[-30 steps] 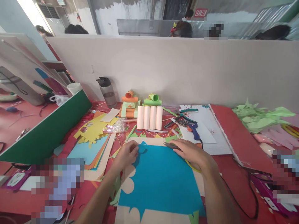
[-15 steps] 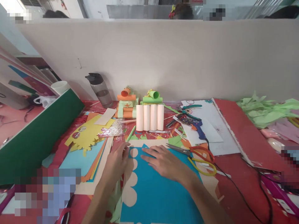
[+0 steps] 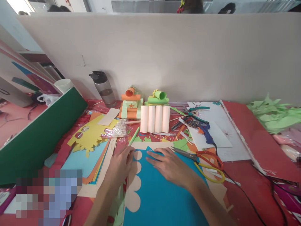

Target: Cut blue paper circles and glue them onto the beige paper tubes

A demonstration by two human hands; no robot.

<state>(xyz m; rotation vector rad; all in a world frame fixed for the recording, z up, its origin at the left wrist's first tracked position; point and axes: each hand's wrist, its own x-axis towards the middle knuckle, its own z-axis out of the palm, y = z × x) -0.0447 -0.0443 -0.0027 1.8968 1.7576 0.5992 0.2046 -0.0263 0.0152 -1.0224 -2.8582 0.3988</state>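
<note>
A blue paper sheet (image 3: 169, 201) lies in front of me, with a cream scalloped paper edge (image 3: 133, 201) along its left side. My right hand (image 3: 168, 163) rests on the sheet's upper part, palm down, fingers stretched and apart. My left hand (image 3: 119, 166) is at the upper left edge of the papers, its fingers bent and close together; what they grip, if anything, is hidden. A thin green paper roll (image 3: 134, 135) lies just beyond its fingertips. Scissors with red and yellow handles (image 3: 196, 157) lie partly open on the sheet's right edge, beside my right hand.
Cream paper tubes (image 3: 155, 119) stand ahead, before orange (image 3: 131, 98) and green (image 3: 158, 100) tube models. To the right lies a blue glue gun (image 3: 206, 133) with its cord. Colored sheets (image 3: 84, 160), a bottle (image 3: 103, 89) and a green board (image 3: 42, 138) are left.
The camera view has shifted slightly, so most things appear a little farther right. Both hands keep about the same place against the blue sheet.
</note>
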